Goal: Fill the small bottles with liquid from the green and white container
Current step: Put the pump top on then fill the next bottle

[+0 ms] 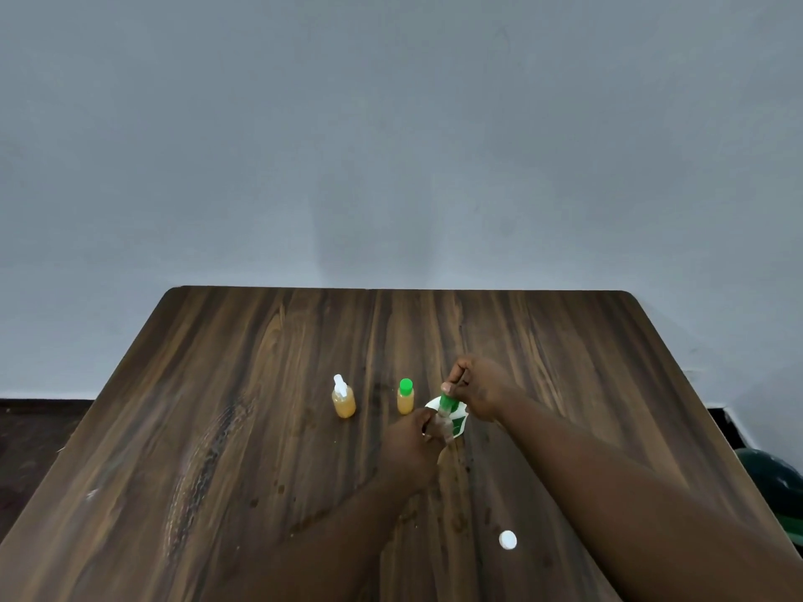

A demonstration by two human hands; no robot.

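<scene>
Two small bottles of amber liquid stand mid-table: one with a white spray top (343,398), one with a green cap (405,397). Just right of them my left hand (410,447) grips the lower part of a third small clear bottle (439,420). My right hand (480,388) pinches the green cap (446,400) sitting on top of that bottle. The green and white container (457,423) sits right behind the bottle, between my hands and mostly hidden; I cannot tell whether it stands or lies.
A loose white round cap (507,540) lies on the dark wooden table (217,427) near my right forearm. Dark wet spots mark the wood below my hands (456,471). A dark green object (773,484) sits beyond the table's right edge. A grey wall is behind.
</scene>
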